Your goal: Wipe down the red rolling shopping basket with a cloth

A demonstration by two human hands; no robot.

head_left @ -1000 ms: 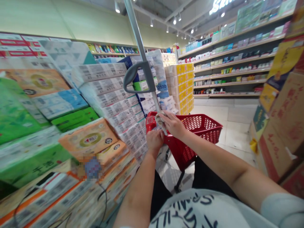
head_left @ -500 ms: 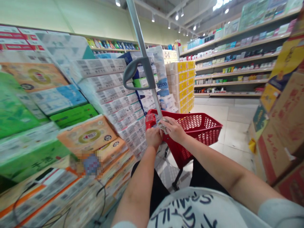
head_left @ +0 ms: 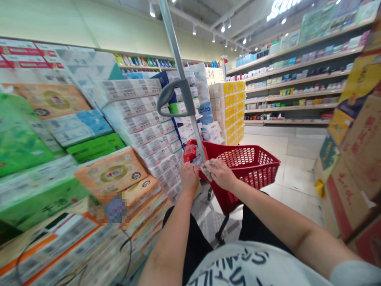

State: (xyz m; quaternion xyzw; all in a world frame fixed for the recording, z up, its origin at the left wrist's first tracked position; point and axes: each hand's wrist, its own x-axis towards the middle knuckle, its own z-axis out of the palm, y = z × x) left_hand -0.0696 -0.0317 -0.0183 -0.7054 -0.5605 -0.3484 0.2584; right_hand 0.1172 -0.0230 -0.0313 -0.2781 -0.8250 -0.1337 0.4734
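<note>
Cloth (head_left: 206, 170) seems soft, best bunched; my right hand (head_left: 222, 174) pinches it; my left hand (head_left: 189, 178) grips the cart (head_left: 258, 174) at its near edge.

at the left, an orange pack (head_left: 111, 174) lies next to a bright green pack (head_left: 97, 147), and a tall stack of white packs (head_left: 145, 125) rises beside them. farther off stand yellow-and-white packs (head_left: 233, 113) and long shelves (head_left: 285, 122) of small goods. cardboard boxes (head_left: 363, 147) line the right, beside pale floor tiles (head_left: 297, 171). lights (head_left: 223, 28) hang overhead.
</note>
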